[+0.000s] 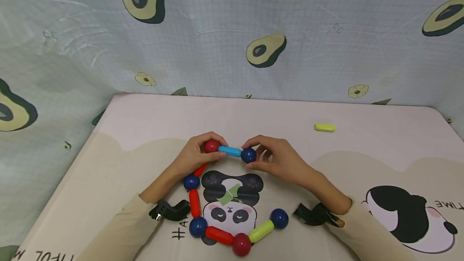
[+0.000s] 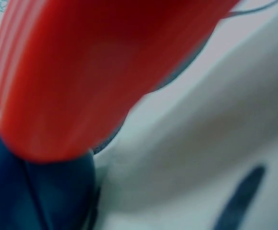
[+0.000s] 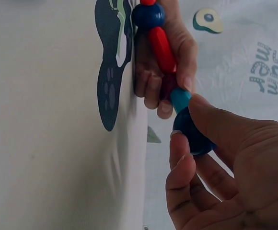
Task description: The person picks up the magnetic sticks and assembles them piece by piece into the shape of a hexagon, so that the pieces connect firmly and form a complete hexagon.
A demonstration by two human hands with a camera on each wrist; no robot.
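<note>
My left hand (image 1: 195,155) grips the red ball (image 1: 211,146) and the near end of a light blue rod (image 1: 230,151). At the rod's other end, my right hand (image 1: 280,158) pinches a dark blue ball (image 1: 248,155) between thumb and fingers; the right wrist view shows this ball (image 3: 191,132) against the rod. From the left hand a joined chain of balls and rods curves toward me: red rods (image 1: 194,203), blue balls (image 1: 198,227), a red ball (image 1: 241,245), a yellow-green rod (image 1: 261,231) and an end blue ball (image 1: 279,218). A red rod (image 2: 72,81) fills much of the left wrist view.
A loose yellow-green rod (image 1: 325,127) lies toward the table's far right. The cloth-covered table (image 1: 152,116) bears printed panda and dog pictures. Behind it hangs a sheet (image 1: 203,55) with avocado prints. Black straps (image 1: 170,210) are on both wrists.
</note>
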